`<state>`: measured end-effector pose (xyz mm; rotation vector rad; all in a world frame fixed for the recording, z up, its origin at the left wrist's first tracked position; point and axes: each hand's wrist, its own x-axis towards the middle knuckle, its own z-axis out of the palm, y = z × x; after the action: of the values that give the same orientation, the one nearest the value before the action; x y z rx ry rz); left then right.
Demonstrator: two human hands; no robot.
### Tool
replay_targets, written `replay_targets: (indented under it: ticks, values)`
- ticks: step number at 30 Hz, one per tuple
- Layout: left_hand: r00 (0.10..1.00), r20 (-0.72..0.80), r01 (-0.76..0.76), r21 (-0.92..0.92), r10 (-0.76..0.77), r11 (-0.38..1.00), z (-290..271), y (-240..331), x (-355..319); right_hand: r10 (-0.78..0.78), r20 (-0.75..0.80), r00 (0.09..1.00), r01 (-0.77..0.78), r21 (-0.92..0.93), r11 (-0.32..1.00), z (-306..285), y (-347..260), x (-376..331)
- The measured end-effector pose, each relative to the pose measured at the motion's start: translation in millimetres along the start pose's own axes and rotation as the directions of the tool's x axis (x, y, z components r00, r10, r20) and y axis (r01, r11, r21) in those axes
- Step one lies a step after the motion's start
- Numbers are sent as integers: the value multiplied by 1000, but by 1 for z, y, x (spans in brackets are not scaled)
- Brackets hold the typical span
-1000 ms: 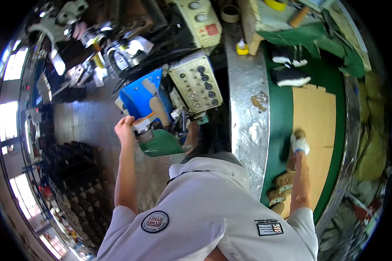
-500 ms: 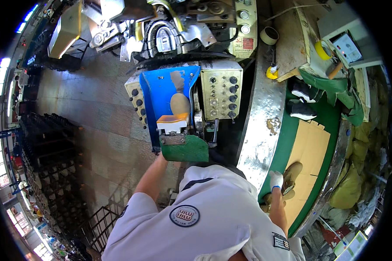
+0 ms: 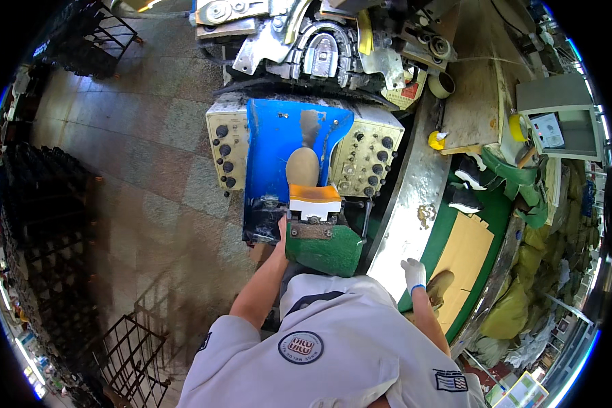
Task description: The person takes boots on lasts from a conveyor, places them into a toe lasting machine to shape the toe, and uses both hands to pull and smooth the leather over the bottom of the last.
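My left hand (image 3: 283, 230) reaches in at the left side of the machine's green flap (image 3: 328, 249); its fingers are hidden behind the flap and fittings. Beyond the flap, a white block with an orange pad (image 3: 315, 198) stands in front of a tan, rounded shoe-like piece (image 3: 302, 166) on the blue guard (image 3: 272, 146). My right hand (image 3: 413, 273), in a pale glove, hovers by the edge of the metal ledge (image 3: 401, 224). It looks empty, with its fingers partly spread. Just right of it, brown shoes (image 3: 440, 287) lie on the cardboard, partly covered by my forearm.
Control panels with black knobs (image 3: 367, 160) flank the blue guard, with metal clamps (image 3: 321, 58) behind. On the right, a green belt carries cardboard (image 3: 466, 241) and black-and-white shoes (image 3: 466, 197). Dark racks (image 3: 47, 238) stand at the left, and a wire frame (image 3: 132, 353) at lower left.
My right hand has come left, away from the brown shoes toward the metal ledge. The whole view has swung, so the machine appears farther right. My left hand stays by the green flap.
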<state>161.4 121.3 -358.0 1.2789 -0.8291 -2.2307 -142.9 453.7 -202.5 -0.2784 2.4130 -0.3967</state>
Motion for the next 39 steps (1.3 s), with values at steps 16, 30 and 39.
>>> replay_targets:
  ticks: [16, 30, 39]
  values:
    - [982, 38, -163, 658, 183, 736, -19, 230, -91, -63, -38, 997, 73, 485, 871, -24, -106, -10]
    - [773, 574, 30, -458, 269, 889, 134, 276, -197, -827, -4, 563, -312, 925, -218, -67, -383, -154]
    - [791, 535, -488, 259, 297, 834, 287, 279, -183, -708, -121, 696, -240, 890, -388, -142, -269, -106]
